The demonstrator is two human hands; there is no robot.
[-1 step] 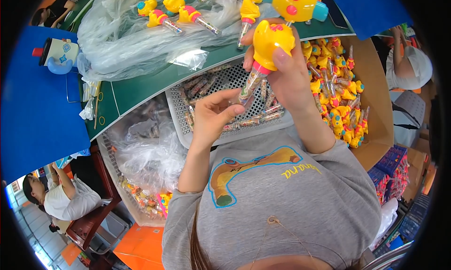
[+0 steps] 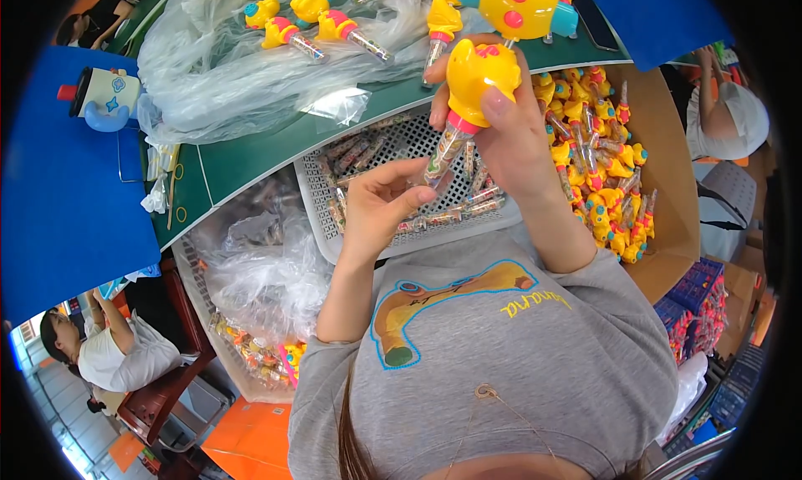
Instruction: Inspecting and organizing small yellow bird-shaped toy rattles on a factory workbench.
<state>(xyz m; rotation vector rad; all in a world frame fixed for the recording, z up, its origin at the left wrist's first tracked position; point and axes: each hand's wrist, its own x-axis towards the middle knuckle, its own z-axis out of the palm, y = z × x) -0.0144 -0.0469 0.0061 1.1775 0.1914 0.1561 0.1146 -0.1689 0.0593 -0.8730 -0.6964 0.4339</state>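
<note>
In front of my chest I hold a yellow animal-shaped candy toy (image 2: 480, 75) with a pink collar. My right hand (image 2: 530, 142) is closed around its rounded yellow body, thumb on the front. A larger yellow head (image 2: 522, 12) with a blue snout and pink spots rises above it. Below the collar, a clear tube (image 2: 443, 156) filled with small colourful pieces slants down to the left. My left hand (image 2: 376, 208) pinches the tube's lower end between thumb and fingers. Under both hands lies a white perforated basket (image 2: 322, 221) holding several filled tubes.
Several similar toys (image 2: 338, 27) lie on crumpled clear plastic (image 2: 200, 71) across the green table (image 2: 196, 175). A cardboard box (image 2: 672, 204) full of yellow toys stands at right. Another box (image 2: 221, 334) with plastic bags sits at left. Other people (image 2: 134, 346) sit nearby.
The toy and my right hand have shifted very slightly left and down. My left hand keeps its pinch on the tube end.
</note>
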